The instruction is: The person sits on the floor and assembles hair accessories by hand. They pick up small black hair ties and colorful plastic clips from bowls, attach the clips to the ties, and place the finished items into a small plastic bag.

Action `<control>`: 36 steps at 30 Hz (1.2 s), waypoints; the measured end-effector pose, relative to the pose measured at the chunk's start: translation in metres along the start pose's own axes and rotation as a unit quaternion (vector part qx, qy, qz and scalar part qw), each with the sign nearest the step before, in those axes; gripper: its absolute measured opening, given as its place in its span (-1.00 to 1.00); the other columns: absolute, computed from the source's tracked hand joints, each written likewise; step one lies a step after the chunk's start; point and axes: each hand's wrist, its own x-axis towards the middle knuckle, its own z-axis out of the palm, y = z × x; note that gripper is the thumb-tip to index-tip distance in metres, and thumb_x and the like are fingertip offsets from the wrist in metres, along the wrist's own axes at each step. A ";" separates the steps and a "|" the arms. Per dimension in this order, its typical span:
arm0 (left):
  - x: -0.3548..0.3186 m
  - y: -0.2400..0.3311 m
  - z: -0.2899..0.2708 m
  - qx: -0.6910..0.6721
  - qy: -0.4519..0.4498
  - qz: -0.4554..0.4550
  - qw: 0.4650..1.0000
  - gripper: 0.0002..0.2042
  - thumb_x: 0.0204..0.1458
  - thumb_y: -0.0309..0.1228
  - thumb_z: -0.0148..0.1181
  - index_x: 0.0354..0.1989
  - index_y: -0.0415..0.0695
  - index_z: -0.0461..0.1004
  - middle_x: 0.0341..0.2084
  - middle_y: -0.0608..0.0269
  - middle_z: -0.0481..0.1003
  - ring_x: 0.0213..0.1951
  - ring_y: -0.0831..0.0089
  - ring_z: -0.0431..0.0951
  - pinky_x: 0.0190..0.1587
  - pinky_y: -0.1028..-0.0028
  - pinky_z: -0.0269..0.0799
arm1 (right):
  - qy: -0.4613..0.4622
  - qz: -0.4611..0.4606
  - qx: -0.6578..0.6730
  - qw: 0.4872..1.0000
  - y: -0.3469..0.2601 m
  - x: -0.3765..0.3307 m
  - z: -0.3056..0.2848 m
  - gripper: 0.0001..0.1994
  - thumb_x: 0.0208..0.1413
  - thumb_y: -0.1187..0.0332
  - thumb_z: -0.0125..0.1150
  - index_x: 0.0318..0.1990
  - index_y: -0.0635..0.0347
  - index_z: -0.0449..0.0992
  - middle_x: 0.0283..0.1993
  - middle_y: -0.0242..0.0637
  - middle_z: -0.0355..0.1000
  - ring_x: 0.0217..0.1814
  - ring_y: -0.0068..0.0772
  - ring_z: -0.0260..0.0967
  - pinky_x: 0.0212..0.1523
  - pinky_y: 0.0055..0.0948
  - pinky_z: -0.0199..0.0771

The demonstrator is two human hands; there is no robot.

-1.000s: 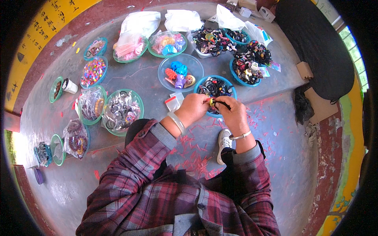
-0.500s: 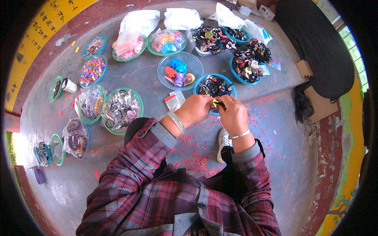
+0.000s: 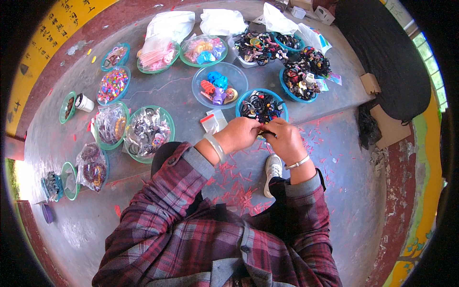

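My left hand [image 3: 243, 133] and my right hand [image 3: 288, 139] meet fingertip to fingertip over the near rim of a blue bowl [image 3: 287, 114]. Both are closed in a pinch on what looks like a black hair tie [image 3: 269, 133], mostly hidden by the fingers. A bit of yellow shows just under the fingertips. Inside that bowl lies a heap of black hair ties [image 3: 260, 104] with small coloured charms. Left of it, a clear bowl [image 3: 197, 79] contains blue, red and purple pieces. A small zip bag [image 3: 214, 121] with a red strip lies by my left wrist.
Several bowls stand around: a blue one of black ties [image 3: 300, 85], a green one of bagged bands [image 3: 149, 134], and one of colourful beads [image 3: 114, 85]. White bags [image 3: 222, 22] lie at the back. Red scraps [image 3: 244, 198] litter the floor near my shoe [image 3: 273, 174].
My right hand has turned and shifted slightly right and down, its fingers now lying over the dark piece. The bright yellow piece between the fingertips is now mostly covered. My left hand is nearly still.
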 end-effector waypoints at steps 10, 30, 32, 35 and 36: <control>0.000 -0.008 0.002 -0.148 -0.053 -0.051 0.986 -0.84 -0.03 -0.47 -0.01 -0.34 -0.21 0.49 -0.63 0.10 0.48 -0.51 0.40 0.54 -0.48 0.44 0.43 | -0.011 0.089 0.052 0.995 -0.001 0.002 -0.011 -0.82 -0.27 0.57 0.13 -0.40 0.22 0.51 -0.40 -0.17 0.43 -0.35 -0.13 0.41 -0.31 -0.37 0.40; 0.004 -0.001 -0.011 -0.476 -0.057 -0.297 0.826 -0.78 0.10 -0.41 -0.07 -0.24 -0.31 0.42 -0.39 0.20 0.48 -0.36 0.46 0.53 -0.26 0.44 0.52 | -0.076 0.157 0.311 0.934 -0.003 0.001 -0.016 -0.58 -0.21 0.57 0.21 -0.08 0.26 0.35 -0.17 -0.27 0.39 -0.21 -0.47 0.40 -0.18 -0.51 0.41; 0.005 0.002 -0.014 -0.486 -0.055 -0.298 0.820 -0.78 0.09 -0.42 -0.07 -0.23 -0.31 0.42 -0.38 0.20 0.48 -0.35 0.46 0.53 -0.25 0.44 0.52 | -0.057 0.143 0.262 0.953 -0.005 0.001 -0.015 -0.59 -0.23 0.56 0.23 -0.11 0.24 0.38 -0.19 -0.25 0.40 -0.23 -0.42 0.42 -0.20 -0.50 0.41; 0.004 0.004 -0.014 -0.495 -0.062 -0.288 0.818 -0.78 0.09 -0.41 -0.06 -0.23 -0.31 0.42 -0.37 0.19 0.48 -0.35 0.45 0.53 -0.24 0.43 0.52 | -0.015 0.112 0.138 0.984 -0.007 0.004 -0.010 -0.66 -0.24 0.53 0.24 -0.19 0.22 0.44 -0.26 -0.20 0.41 -0.27 -0.36 0.43 -0.25 -0.49 0.41; 0.003 0.004 -0.014 -0.497 -0.065 -0.282 0.818 -0.78 0.09 -0.41 -0.06 -0.22 -0.30 0.42 -0.37 0.20 0.48 -0.35 0.46 0.53 -0.24 0.43 0.52 | -0.001 0.106 0.117 0.987 -0.006 0.004 -0.008 -0.69 -0.24 0.53 0.23 -0.22 0.21 0.46 -0.28 -0.19 0.42 -0.28 -0.34 0.43 -0.26 -0.48 0.41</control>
